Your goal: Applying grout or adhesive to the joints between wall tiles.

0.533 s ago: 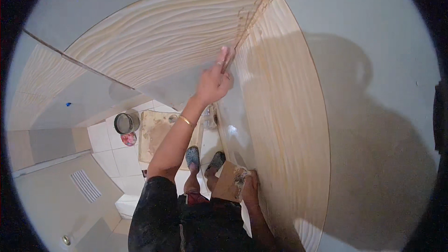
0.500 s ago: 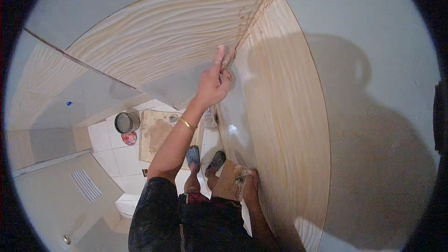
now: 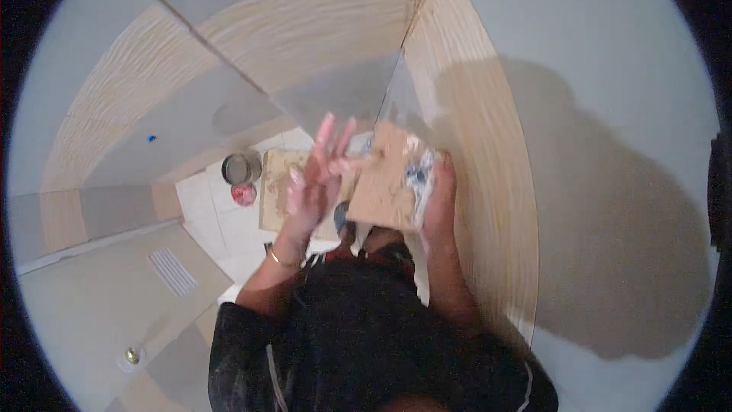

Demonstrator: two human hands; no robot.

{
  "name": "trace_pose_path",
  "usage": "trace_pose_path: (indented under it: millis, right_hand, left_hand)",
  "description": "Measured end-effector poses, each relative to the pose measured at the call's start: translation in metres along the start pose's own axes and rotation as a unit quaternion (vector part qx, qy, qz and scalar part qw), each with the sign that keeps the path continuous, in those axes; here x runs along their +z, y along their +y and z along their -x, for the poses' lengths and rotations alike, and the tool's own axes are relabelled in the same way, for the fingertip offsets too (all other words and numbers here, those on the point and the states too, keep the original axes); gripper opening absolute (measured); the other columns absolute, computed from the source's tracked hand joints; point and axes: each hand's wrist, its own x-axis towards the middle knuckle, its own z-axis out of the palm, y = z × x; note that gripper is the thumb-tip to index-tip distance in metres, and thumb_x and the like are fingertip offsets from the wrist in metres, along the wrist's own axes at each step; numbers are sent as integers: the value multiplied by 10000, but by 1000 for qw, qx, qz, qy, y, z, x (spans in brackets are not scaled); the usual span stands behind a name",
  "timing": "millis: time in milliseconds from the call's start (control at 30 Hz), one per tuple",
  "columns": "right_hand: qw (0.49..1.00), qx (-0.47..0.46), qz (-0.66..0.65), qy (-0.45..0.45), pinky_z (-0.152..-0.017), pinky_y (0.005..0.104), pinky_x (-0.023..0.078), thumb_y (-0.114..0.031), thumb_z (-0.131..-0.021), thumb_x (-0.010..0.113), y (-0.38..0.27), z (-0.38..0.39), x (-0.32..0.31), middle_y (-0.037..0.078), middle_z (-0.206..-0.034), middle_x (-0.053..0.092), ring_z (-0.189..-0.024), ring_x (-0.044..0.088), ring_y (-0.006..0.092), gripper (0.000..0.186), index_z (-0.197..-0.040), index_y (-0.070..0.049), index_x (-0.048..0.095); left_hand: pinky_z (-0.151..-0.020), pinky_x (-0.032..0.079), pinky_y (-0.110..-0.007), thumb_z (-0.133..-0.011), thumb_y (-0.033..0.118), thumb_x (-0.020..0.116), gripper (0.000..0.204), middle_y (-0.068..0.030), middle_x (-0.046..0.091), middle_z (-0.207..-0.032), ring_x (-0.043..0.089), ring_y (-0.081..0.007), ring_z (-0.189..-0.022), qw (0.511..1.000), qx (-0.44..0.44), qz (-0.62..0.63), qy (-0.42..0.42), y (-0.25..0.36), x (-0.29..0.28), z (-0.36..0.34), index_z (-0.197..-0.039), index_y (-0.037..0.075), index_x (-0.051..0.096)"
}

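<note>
Two hands busy: right hand (image 3: 441, 198) gripping putty-smeared board (image 3: 389, 179), left hand (image 3: 316, 175) fingers spread (smeared); could slip, dropping onto floor tiles (image 3: 202, 206).

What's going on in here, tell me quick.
A person stands in the corner of a tiled room, looking down. The right hand holds up a flat brown board smeared with pale paste. The left hand, fingers spread and dusted with the same paste, touches the board's left edge. On the white floor tiles below sit a small round tin, a red lid and a flat sheet of cardboard. The walls carry wood-grain tiles.
</note>
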Motion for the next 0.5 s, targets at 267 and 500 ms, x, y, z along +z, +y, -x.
trace_pose_path:
  millis: [267, 500]
  right_hand:
    - [992, -101, 46, -62, -802, 315, 469, -175, -923, 386, -19, 21, 20, 65, -935, 538, -830, 540, 136, 223, -1061, -27, 479]
    - [975, -180, 132, -25, -787, 300, 443, -140, -943, 350, -18, 23, 22, 60, -943, 545, -839, 520, 128, 241, -1063, -13, 516]
  left_hand:
    - [-1115, 239, -455, -889, 458, 563, 838, -215, 311, -1507, 433, -301, -1321, 979, 34, -180, 94, 68, 12, 33, -1507, 27, 196]
    - [-1153, 61, -547, -901, 283, 544, 654, -262, 313, -1480, 290, -398, -1391, 776, 128, -612, -87, 70, 40, 27, -1456, 30, 310]
